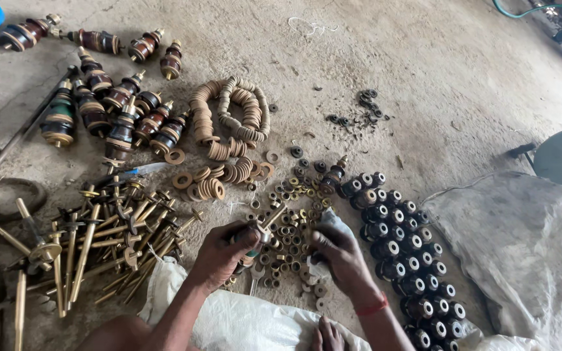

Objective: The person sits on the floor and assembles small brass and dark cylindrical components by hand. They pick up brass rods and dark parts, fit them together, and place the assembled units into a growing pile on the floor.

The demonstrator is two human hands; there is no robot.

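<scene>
Looking down from the head camera, I see my left hand (226, 250) closed around a brass stud (269, 220), the rod poking up and to the right out of the fist. Fingers are curled tight; something dark with a green tint shows under the palm, but I cannot tell what it is.

My right hand (339, 253) is curled shut on a pale grey rag (330, 224), bunched up above the knuckles. A red band (372, 305) sits on that wrist. The two hands are near each other, not touching.

Between and just beyond the hands lies a scatter of small brass nuts and washers (291, 218) on the concrete floor (424, 71). To the right, rows of black bushings with pale centres (401, 253) run diagonally away from the hands. To the left, a heap of brass rods (108, 237) lies crossed over one another. Further out: strings of tan washers (232, 117), and a cluster of dark brown insulators with brass tips (115, 117). A grey sack (521, 253) lies at the right, a white sack (242, 322) directly under my forearms. A few toes (328, 337) show at the bottom edge.
</scene>
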